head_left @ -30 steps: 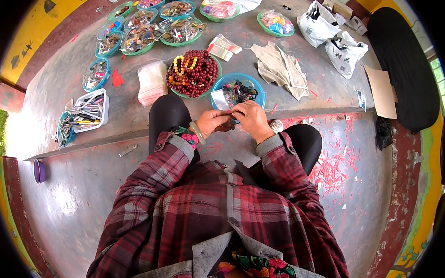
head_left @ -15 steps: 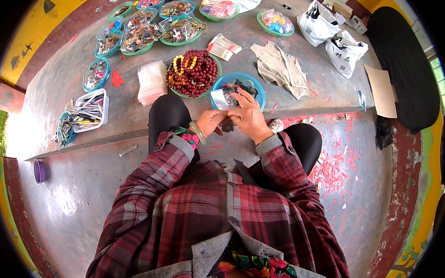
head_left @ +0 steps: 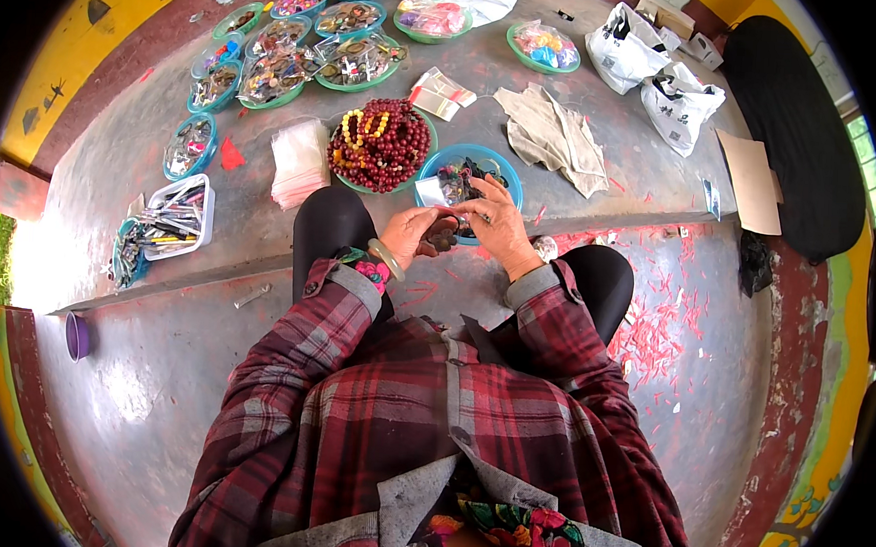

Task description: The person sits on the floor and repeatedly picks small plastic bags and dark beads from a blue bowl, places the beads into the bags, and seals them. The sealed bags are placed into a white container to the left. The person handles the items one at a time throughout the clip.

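Between my hands, in front of the blue basin (head_left: 516,184), is a small bundle of dark, flattish pieces (head_left: 442,237), with a thin reddish edge along its top like that of a small plastic bag. My left hand (head_left: 406,235), with a pale bangle at the wrist, is closed on its left side. Fingertips of my right hand (head_left: 499,227) pinch the top edge from the right; its other fingers are raised over the basin. Small dark and coloured items lie in the basin, beside a whitish flat piece (head_left: 429,192). Whether the pieces sit inside a bag is unclear.
Left of the basin stand a bowl of dark red bead strings (head_left: 390,144) and a stack of clear bags (head_left: 299,165). A beige cloth (head_left: 553,140) lies to the right. Several filled trays (head_left: 359,60) stand farther back. Red scraps (head_left: 651,327) litter the lower floor.
Both hands have shifted slightly and the bundle has turned, so more dark pieces show. The silvery sheet near my fingers no longer shows at them; a whitish piece shows at the basin's left side.
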Demonstrator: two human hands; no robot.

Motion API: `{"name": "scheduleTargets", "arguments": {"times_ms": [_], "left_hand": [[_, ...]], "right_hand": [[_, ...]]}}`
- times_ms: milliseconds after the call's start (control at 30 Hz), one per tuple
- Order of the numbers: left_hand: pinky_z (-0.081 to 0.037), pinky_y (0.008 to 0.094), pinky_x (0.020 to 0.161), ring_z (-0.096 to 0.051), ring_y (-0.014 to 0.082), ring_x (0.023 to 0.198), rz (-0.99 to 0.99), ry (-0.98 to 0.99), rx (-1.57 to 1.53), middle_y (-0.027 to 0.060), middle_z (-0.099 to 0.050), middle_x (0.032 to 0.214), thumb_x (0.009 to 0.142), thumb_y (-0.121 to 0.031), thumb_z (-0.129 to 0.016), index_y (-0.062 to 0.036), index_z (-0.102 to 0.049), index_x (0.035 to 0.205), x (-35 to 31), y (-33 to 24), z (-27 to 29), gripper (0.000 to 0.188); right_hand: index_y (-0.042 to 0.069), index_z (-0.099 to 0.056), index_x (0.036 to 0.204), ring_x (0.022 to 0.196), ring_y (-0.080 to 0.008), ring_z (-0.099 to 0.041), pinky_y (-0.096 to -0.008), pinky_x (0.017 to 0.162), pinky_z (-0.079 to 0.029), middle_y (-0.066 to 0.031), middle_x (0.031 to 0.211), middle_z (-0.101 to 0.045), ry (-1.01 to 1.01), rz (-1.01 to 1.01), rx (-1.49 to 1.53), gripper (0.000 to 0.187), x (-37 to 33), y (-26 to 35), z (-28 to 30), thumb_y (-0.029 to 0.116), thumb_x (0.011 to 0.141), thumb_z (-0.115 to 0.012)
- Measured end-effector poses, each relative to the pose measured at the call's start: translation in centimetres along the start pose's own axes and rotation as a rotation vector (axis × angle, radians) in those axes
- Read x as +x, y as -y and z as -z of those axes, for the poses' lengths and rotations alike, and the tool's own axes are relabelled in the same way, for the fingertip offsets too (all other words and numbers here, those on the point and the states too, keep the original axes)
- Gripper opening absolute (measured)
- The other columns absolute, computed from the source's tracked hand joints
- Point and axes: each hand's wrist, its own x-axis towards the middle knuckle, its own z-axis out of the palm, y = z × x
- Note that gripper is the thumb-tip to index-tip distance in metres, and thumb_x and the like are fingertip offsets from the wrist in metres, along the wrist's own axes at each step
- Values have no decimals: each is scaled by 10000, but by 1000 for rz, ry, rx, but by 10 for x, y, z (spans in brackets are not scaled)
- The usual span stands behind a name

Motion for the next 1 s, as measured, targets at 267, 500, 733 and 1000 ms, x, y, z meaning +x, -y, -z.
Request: {"name": "scheduleTargets", "arguments": {"times_ms": [267, 500, 733, 1000], "left_hand": [[-490, 220, 571, -594, 108, 859, 21, -1, -9, 51, -612, 1010, 918, -293, -438, -52, -500, 1162, -2, 1, -2, 348], [-484, 216, 552, -598, 123, 866, 2, 19, 2, 55, -604, 1012, 917, -314, -436, -55, -504, 1147, -2, 2, -4, 354], [-480, 216, 537, -605, 129, 812, 8, 17, 34, 55, -606, 999, 920, -321, -425, -53, -513, 1138, 0, 5, -2, 357], [-485, 234, 606, -593, 123, 848, -2, -16, 12, 59, -610, 1003, 924, -319, -410, -50, -493, 1154, 1, 6, -1, 363]], "right_hand": [[139, -691, 834, 1208, -360, -370, -412, 965, -357, -150, 1212, -501, 46, 46, -66, 261, -2, 3, -3, 1, 666, -546], [122, -691, 824, 1204, -363, -374, -414, 971, -349, -156, 1214, -498, 93, 66, -82, 271, -4, 1, -5, -5, 641, -537], [113, -693, 806, 1197, -350, -383, -392, 981, -347, -136, 1189, -520, 196, 41, -97, 299, -6, 0, -8, -25, 619, -506], [103, -673, 877, 1076, -360, -478, -391, 907, -402, -135, 1094, -569, 82, 8, -36, 267, -6, 4, -6, 17, 665, -533]]}}
